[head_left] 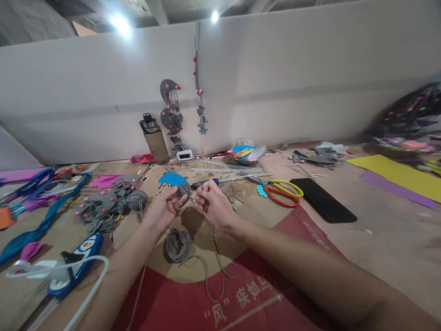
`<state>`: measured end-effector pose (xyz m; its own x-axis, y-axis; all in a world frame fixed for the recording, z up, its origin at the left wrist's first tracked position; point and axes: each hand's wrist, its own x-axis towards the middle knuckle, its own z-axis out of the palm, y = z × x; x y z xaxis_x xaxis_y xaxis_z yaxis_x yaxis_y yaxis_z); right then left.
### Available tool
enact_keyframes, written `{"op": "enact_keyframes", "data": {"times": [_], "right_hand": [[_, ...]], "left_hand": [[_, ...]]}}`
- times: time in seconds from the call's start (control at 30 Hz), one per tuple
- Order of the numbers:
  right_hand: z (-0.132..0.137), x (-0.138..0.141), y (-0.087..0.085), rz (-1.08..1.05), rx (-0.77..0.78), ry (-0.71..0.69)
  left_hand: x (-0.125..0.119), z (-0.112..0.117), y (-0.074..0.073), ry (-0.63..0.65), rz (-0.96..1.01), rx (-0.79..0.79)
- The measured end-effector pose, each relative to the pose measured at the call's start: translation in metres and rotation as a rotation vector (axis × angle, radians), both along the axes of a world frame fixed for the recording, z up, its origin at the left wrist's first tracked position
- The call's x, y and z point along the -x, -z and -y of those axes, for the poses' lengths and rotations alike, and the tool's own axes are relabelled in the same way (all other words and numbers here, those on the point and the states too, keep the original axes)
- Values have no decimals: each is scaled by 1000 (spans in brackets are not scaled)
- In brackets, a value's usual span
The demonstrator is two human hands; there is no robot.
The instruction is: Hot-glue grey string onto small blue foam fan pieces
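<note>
My left hand (165, 207) pinches a half-round piece of craft foam (175, 181), blue on one face and grey on the other, held just above the table. My right hand (211, 201) is closed close beside it, fingers pinched on the end of a thin grey cord (216, 250). That cord trails down from my right hand and loops across the red and tan cardboard (262, 294). A small coil of the same grey cord (177, 243) lies below both hands.
Scissors with yellow and red handles (280, 192) and a black phone (322, 200) lie to the right. A bottle (155, 140) stands at the back wall. Grey foam cut-outs (106, 207) and blue strips (41, 220) crowd the left; yellow and purple sheets (399, 174) sit far right.
</note>
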<state>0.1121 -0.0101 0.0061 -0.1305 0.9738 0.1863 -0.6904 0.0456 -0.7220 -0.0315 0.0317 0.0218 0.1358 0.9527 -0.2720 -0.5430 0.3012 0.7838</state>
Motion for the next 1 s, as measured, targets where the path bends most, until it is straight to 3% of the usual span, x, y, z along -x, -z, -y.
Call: {"op": "enact_keyframes", "data": {"times": [0.37, 0.6, 1.0], "right_hand": [[2, -5, -9, -37, -3, -12], [2, -5, -5, -34, 20, -77], [5, 1, -2, -102, 95, -72]], "left_hand": [[1, -3, 2, -15, -23, -6], [0, 1, 1, -14, -23, -62], [2, -2, 11, -8, -105, -158]]}}
